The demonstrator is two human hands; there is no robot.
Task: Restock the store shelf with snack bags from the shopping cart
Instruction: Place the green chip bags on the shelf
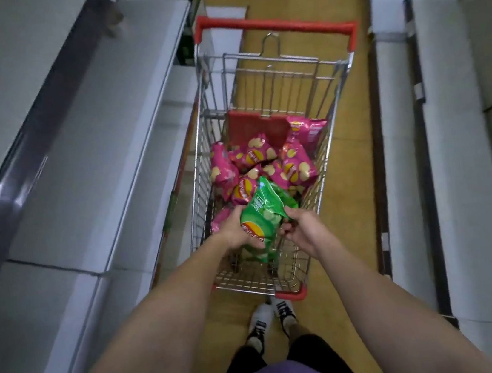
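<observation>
The left hand [234, 231] grips one side of a green snack bag [263, 218], fingers curled under its edge. The right hand [299, 230] pinches the opposite side of the same bag. The bag is held over the near end of the shopping cart [285, 278], just above the basket's wire floor.

One green bag is clearly in the hands; a bit more green shows beneath it, too hidden to count. Beyond it, in the middle of the cart, lies a heap of pink snack bags [264, 165], about seven, overlapping each other.

The cart has a red handle [277, 27] at its far end. It stands on a tan floor [353, 178] in a narrow aisle. A white shelf [56, 155] runs along the cart's left side, another shelf [452, 143] along its right. Two sneakers [271, 320] stand just short of the cart's near end.
</observation>
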